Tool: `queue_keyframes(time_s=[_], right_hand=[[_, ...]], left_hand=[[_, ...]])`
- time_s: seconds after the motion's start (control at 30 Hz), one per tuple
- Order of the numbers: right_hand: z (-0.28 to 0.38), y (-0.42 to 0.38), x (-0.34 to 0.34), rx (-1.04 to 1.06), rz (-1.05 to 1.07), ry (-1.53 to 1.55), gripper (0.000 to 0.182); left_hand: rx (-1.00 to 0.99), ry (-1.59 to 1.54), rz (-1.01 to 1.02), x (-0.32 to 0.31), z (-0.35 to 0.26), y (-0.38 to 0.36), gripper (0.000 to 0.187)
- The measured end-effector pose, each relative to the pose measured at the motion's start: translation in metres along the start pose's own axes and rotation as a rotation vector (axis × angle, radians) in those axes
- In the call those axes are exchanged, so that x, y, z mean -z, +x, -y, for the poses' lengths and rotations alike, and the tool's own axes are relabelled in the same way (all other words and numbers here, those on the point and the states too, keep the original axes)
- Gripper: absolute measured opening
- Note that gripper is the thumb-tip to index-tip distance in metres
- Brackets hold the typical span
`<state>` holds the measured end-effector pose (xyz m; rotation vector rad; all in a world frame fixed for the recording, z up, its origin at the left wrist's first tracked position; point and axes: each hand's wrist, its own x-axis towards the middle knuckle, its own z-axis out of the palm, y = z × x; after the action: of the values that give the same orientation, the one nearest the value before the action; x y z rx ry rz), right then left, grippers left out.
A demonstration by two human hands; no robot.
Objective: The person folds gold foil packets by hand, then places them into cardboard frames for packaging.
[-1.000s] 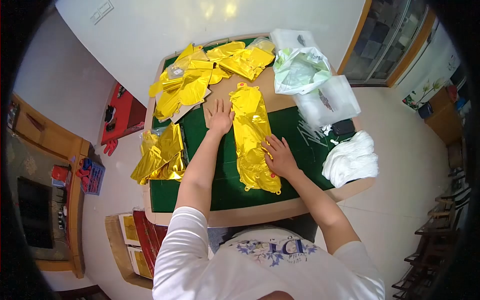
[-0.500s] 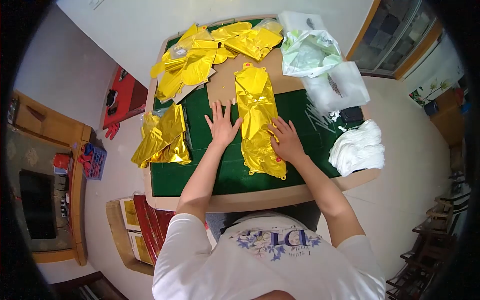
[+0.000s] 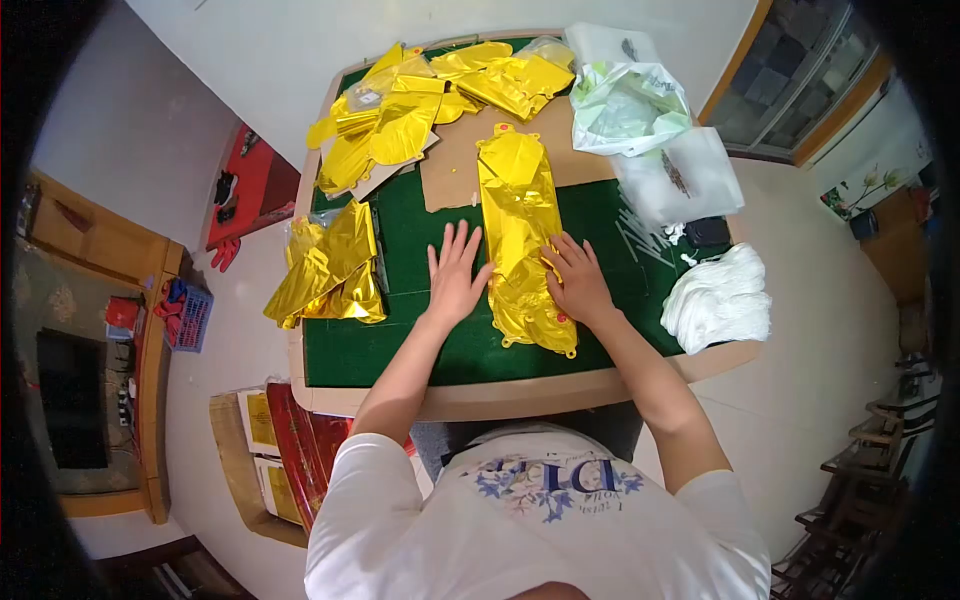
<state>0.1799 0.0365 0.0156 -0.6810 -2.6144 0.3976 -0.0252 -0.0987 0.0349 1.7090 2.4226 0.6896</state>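
A flat, deflated gold foil balloon (image 3: 517, 215) lies lengthwise on the green table top, with small holed tabs and red spots at its ends. My left hand (image 3: 459, 283) is spread palm down on the green surface, its thumb at the balloon's left edge. On the other side, my right hand (image 3: 582, 285) lies open, fingertips resting on the balloon's lower right edge. Neither hand grips anything. More gold foil balloons (image 3: 405, 125) are heaped at the far left, and a folded gold foil bundle (image 3: 330, 265) sits left of my left hand.
Cardboard (image 3: 450, 180) covers part of the table's far side. At the right are a plastic bag (image 3: 630, 105), clear packets (image 3: 680, 180), thin white sticks (image 3: 642, 238), a black box (image 3: 707, 233) and a bundle of white string (image 3: 718, 300). Cartons (image 3: 262, 450) stand on the floor.
My left hand has slid slightly toward me along the balloon's left side. My right hand stays at the balloon's right edge. The whole view has shifted a little.
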Motion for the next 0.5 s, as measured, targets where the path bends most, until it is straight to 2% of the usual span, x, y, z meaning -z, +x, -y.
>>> queue_keyframes(time_s=[0.1,0.3,0.43,0.5], right_hand=[[0.0,0.001,0.001,0.006,-0.008,0.004,0.044],[0.0,0.001,0.003,0.004,0.001,-0.011,0.044],[0.002,0.001,0.004,-0.01,0.031,-0.012,0.042],[0.002,0.001,0.005,-0.009,0.026,-0.009,0.042]], left_hand=[[-0.073,0.121,0.054,-0.006,0.006,0.04,0.056],[-0.112,0.257,0.013,-0.029,0.032,0.107,0.049],[0.02,0.265,0.049,-0.027,0.043,0.14,0.05],[0.09,0.379,0.067,-0.026,0.045,0.148,0.05]])
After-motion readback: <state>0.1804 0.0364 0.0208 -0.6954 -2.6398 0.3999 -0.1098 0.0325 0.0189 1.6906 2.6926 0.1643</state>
